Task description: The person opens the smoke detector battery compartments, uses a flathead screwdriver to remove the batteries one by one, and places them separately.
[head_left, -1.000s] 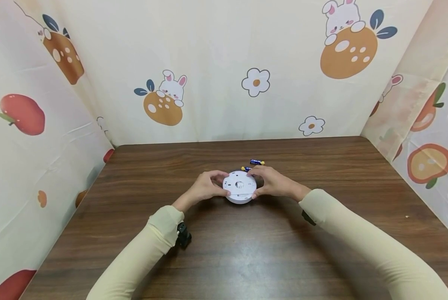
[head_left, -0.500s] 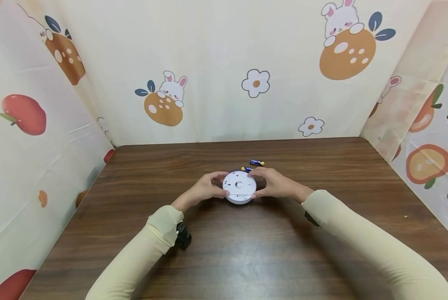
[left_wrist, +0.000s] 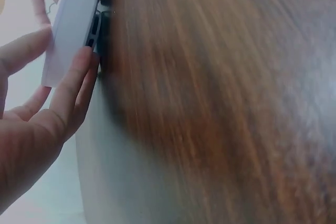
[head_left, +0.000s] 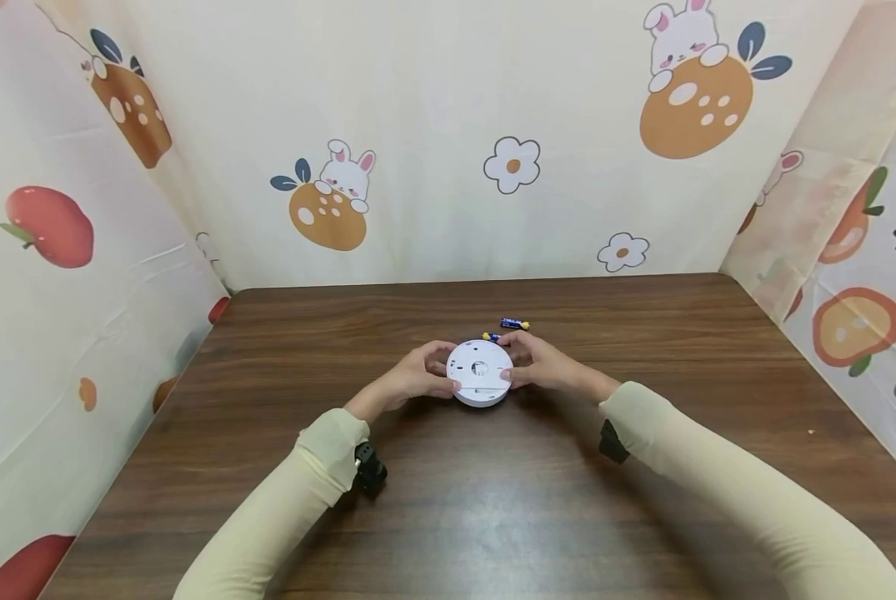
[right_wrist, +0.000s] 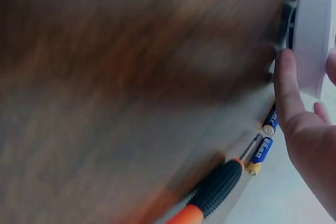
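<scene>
A round white smoke alarm is held between both hands a little above the brown table, its flat back with a round central opening facing up. My left hand grips its left rim, thumb at the near side and fingers at the far side. My right hand holds the right rim, its thumb lying on the edge of the flat face. In the left wrist view, dark slots show on the underside of the alarm, beside a fingertip. The right wrist view shows a finger against the rim of the alarm.
Two blue-and-yellow batteries lie behind the alarm, one partly covered by the right hand. A screwdriver with a black-and-orange handle lies beside them in the right wrist view. A patterned curtain borders the table.
My right thumb has moved up from the alarm's near right rim onto the right edge of its face. The left hand and the alarm have hardly moved.
</scene>
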The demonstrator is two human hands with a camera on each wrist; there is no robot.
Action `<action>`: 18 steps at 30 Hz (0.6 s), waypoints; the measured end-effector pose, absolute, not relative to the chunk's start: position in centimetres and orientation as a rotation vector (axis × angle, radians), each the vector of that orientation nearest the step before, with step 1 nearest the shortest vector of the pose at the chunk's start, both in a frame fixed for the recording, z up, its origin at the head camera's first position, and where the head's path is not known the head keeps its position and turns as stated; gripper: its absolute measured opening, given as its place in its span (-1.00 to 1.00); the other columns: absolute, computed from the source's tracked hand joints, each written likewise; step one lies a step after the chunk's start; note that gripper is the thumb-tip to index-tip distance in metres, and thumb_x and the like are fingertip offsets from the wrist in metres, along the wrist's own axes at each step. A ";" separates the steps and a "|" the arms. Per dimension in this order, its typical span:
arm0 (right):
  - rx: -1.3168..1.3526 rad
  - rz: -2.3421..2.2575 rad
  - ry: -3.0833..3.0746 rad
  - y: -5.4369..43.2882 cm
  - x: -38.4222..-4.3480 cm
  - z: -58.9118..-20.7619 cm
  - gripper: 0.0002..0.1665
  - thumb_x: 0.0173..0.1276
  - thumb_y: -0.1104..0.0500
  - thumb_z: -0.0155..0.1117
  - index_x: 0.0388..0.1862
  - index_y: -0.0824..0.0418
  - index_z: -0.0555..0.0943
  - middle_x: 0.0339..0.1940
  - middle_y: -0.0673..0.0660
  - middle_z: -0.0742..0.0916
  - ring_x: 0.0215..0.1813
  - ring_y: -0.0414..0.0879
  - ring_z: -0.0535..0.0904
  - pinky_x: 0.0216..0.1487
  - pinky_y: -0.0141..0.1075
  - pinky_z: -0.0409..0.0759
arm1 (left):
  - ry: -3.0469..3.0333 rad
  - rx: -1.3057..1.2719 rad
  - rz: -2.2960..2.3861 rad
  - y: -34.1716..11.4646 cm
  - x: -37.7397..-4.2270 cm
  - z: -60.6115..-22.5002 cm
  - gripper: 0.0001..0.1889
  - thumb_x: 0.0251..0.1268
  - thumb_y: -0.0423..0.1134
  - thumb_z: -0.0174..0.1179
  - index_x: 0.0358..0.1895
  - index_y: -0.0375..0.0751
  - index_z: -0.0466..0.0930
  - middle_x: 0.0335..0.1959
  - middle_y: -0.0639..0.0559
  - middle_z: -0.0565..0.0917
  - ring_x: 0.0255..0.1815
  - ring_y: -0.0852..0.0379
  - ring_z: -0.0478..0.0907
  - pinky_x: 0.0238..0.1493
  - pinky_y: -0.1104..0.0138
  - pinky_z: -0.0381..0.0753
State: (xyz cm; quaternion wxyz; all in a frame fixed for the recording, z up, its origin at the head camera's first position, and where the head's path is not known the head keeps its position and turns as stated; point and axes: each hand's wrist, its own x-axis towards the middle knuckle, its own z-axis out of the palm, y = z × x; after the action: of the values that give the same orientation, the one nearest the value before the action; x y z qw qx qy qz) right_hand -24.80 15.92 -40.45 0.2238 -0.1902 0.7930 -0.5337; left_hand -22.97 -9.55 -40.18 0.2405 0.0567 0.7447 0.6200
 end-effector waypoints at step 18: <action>-0.393 -1.597 2.176 16.0 -24.1 -40.7 -0.30 0.32 0.48 0.36 0.41 0.56 0.34 0.02 0.36 0.63 -0.18 -0.10 0.60 -0.16 -0.32 0.76 | 2.117 0.168 1.746 -9.0 -21.8 -39.9 -0.28 0.14 -0.72 0.28 0.40 -0.29 0.37 0.06 -0.35 0.52 -0.22 -0.03 0.65 -0.11 0.17 0.79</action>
State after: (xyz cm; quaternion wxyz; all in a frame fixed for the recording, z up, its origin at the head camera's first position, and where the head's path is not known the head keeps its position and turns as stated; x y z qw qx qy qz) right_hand -24.14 15.97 -40.68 0.2053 -0.1411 0.7807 -0.5731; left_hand -21.82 -8.96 -39.92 0.1951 0.0600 0.7552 0.6229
